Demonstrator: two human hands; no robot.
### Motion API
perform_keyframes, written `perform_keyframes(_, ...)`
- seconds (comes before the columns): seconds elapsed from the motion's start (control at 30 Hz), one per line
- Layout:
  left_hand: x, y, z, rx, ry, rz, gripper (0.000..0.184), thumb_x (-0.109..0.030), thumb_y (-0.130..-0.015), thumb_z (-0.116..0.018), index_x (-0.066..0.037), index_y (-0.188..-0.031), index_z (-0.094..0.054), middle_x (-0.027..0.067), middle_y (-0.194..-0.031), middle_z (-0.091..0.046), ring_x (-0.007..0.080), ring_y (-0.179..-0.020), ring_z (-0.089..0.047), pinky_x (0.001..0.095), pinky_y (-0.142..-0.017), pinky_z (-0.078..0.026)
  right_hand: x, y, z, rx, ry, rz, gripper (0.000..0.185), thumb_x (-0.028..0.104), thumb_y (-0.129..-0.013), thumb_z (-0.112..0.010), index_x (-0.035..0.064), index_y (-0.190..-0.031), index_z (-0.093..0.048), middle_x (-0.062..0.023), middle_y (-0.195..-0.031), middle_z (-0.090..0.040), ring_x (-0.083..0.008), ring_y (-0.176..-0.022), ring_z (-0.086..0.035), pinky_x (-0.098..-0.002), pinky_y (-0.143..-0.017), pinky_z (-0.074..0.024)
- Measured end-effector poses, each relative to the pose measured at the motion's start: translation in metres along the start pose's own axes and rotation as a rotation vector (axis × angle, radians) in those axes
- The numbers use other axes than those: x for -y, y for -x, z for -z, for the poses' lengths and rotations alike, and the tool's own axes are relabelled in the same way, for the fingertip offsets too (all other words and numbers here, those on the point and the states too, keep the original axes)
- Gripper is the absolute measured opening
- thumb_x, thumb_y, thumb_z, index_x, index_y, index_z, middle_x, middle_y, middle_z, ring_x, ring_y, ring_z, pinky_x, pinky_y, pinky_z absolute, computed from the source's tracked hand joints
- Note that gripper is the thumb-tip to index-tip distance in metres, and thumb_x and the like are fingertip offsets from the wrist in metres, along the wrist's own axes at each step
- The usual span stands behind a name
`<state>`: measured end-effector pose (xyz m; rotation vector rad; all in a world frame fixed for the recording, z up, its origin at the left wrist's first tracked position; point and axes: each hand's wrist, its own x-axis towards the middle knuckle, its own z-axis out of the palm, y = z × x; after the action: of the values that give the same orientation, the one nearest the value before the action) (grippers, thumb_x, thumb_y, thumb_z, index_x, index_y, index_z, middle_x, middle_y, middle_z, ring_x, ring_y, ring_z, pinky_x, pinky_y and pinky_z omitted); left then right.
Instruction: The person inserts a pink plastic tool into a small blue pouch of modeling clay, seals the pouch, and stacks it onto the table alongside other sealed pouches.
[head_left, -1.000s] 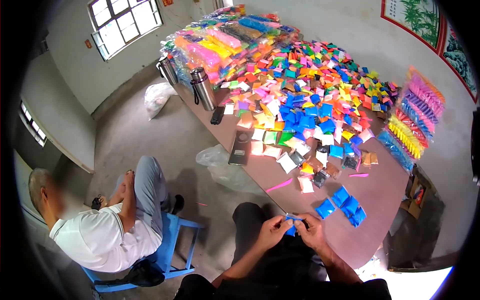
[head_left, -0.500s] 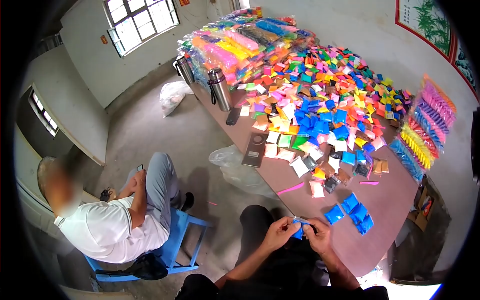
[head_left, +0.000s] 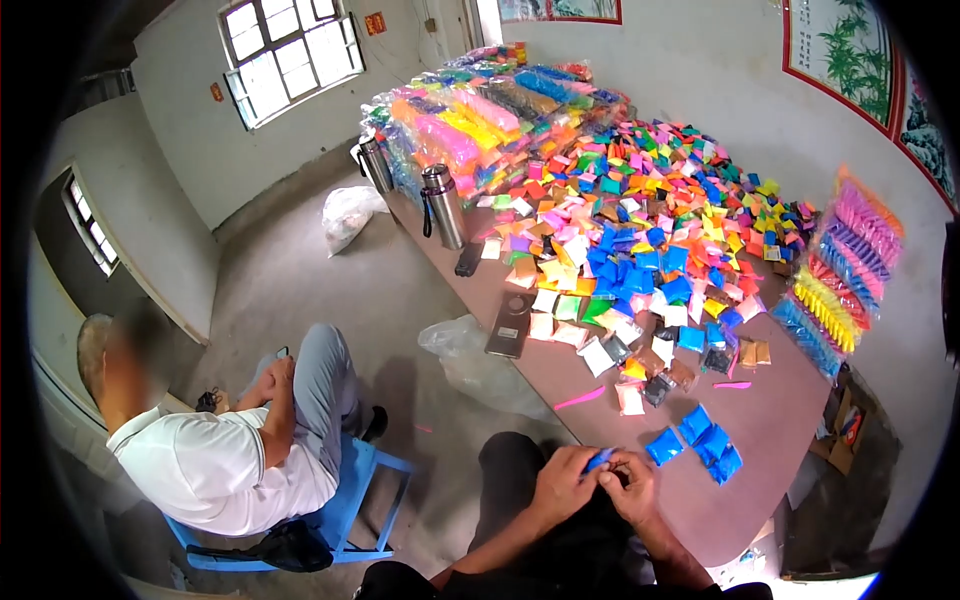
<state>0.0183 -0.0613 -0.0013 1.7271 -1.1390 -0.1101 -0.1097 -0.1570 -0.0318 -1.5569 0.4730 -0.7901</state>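
My left hand point(head_left: 562, 488) is closed round a small blue packet point(head_left: 598, 460), which shows only as a strip between the fingers. Close against it, my right hand point(head_left: 632, 488) has thumb and fingers curled together at the packet's other end. Both hands are held at the table's near edge, above my lap. Just beyond them a single blue packet point(head_left: 664, 447) lies on the table point(head_left: 690, 515), beside a cluster of several blue packets point(head_left: 712, 442).
A large heap of coloured packets point(head_left: 650, 220) covers the far table, with bulging plastic bags point(head_left: 450, 120) behind. Steel flasks point(head_left: 443, 205), a dark phone-like device point(head_left: 510, 325) and a pink plastic tool point(head_left: 580, 397) lie along the left side. A seated person point(head_left: 220, 460) is at left.
My hands have turned and closed more over the blue packet, so less of it shows. The view has tilted slightly upward. The packets on the table stay put.
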Motion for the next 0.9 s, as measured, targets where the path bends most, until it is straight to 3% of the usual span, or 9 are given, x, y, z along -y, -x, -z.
perform_keyframes(0.03,-0.005,0.002,-0.002,0.006,0.005,-0.020,0.032,-0.016,-0.084,-0.074,-0.007,-0.114,-0.067,0.0115,-0.107,-0.068,0.0324,-0.100,-0.065,0.0405,-0.083,-0.054,0.004,0.000,0.002,-0.040,-0.028,-0.011,0.020,0.002,-0.089,-0.072,-0.0015,-0.107,-0.063,-0.0048,-0.096,-0.067,-0.0116,-0.086,-0.063,-0.0260,-0.078,-0.0526)
perform_keyframes(0.2,-0.018,0.008,0.002,0.037,0.005,-0.206,0.043,-0.017,-0.084,-0.075,-0.006,-0.125,-0.063,0.0137,-0.117,-0.066,0.0343,-0.109,-0.062,0.0422,-0.091,-0.053,-0.015,0.002,0.011,-0.128,0.042,-0.029,0.014,0.008,-0.093,-0.068,-0.0011,-0.103,-0.066,-0.0072,-0.097,-0.066,-0.0132,-0.080,-0.061,-0.0270,-0.073,-0.0503)
perform_keyframes(0.27,-0.018,0.005,0.009,0.036,0.054,-0.142,0.044,-0.017,-0.085,-0.075,-0.005,-0.125,-0.062,0.0142,-0.118,-0.066,0.0344,-0.109,-0.063,0.0420,-0.091,-0.053,-0.018,-0.002,0.010,-0.139,0.101,0.171,0.011,0.007,-0.097,-0.063,-0.0011,-0.104,-0.066,-0.0033,-0.094,-0.063,-0.0065,-0.074,-0.056,-0.0207,-0.063,-0.0450)
perform_keyframes(0.3,-0.018,0.004,0.012,0.046,0.115,-0.088,0.045,-0.017,-0.085,-0.075,-0.003,-0.126,-0.062,0.0147,-0.118,-0.066,0.0345,-0.109,-0.063,0.0418,-0.092,-0.052,-0.010,0.001,0.008,-0.126,-0.042,0.035,0.011,0.006,-0.096,-0.065,-0.0025,-0.103,-0.067,-0.0037,-0.097,-0.063,-0.0065,-0.073,-0.056,-0.0204,-0.061,-0.0455)
perform_keyframes(0.47,0.006,0.008,0.010,0.109,0.150,0.027,0.038,-0.018,-0.089,-0.073,0.000,-0.122,-0.064,0.0175,-0.111,-0.069,0.0361,-0.101,-0.066,0.0405,-0.088,-0.053,-0.011,-0.004,0.014,-0.011,0.152,0.135,0.014,0.006,-0.094,-0.068,-0.0026,-0.106,-0.067,-0.0045,-0.098,-0.063,-0.0072,-0.071,-0.057,-0.0207,-0.060,-0.0473)
perform_keyframes(0.53,0.010,0.007,0.012,0.290,0.361,0.247,0.034,-0.019,-0.091,-0.071,0.001,-0.118,-0.065,0.0170,-0.103,-0.070,0.0326,-0.092,-0.069,0.0381,-0.081,-0.055,-0.008,-0.004,0.011,0.010,0.154,0.116,0.015,0.007,-0.094,-0.069,-0.0021,-0.106,-0.067,-0.0045,-0.098,-0.063,-0.0072,-0.071,-0.057,-0.0208,-0.060,-0.0478)
perform_keyframes(0.6,0.014,0.009,0.010,0.258,0.401,0.257,0.033,-0.019,-0.092,-0.071,0.001,-0.118,-0.065,0.0161,-0.101,-0.070,0.0291,-0.089,-0.069,0.0362,-0.079,-0.055,0.002,-0.002,0.002,-0.076,-0.086,-0.119,0.014,0.007,-0.094,-0.069,-0.0010,-0.105,-0.067,-0.0044,-0.097,-0.064,-0.0069,-0.070,-0.057,-0.0202,-0.060,-0.0470)
perform_keyframes(0.7,0.019,0.012,0.008,0.250,0.465,0.287,0.031,-0.019,-0.094,-0.070,0.001,-0.117,-0.066,0.0137,-0.098,-0.070,0.0219,-0.085,-0.068,0.0330,-0.076,-0.055,-0.008,-0.004,0.005,-0.058,-0.034,-0.016,0.011,0.007,-0.094,-0.070,0.0001,-0.103,-0.067,-0.0030,-0.092,-0.064,-0.0064,-0.069,-0.056,-0.0200,-0.060,-0.0464)
perform_keyframes(0.9,0.028,0.018,-0.003,0.188,0.620,0.345,0.029,-0.021,-0.095,-0.070,0.001,-0.113,-0.067,0.0090,-0.091,-0.068,0.0125,-0.081,-0.063,0.0293,-0.074,-0.053,-0.009,-0.001,0.010,0.004,-0.059,-0.126,0.007,0.001,-0.092,-0.070,-0.0004,-0.097,-0.065,-0.0048,-0.090,-0.064,-0.0071,-0.070,-0.056,-0.0218,-0.063,-0.0463)
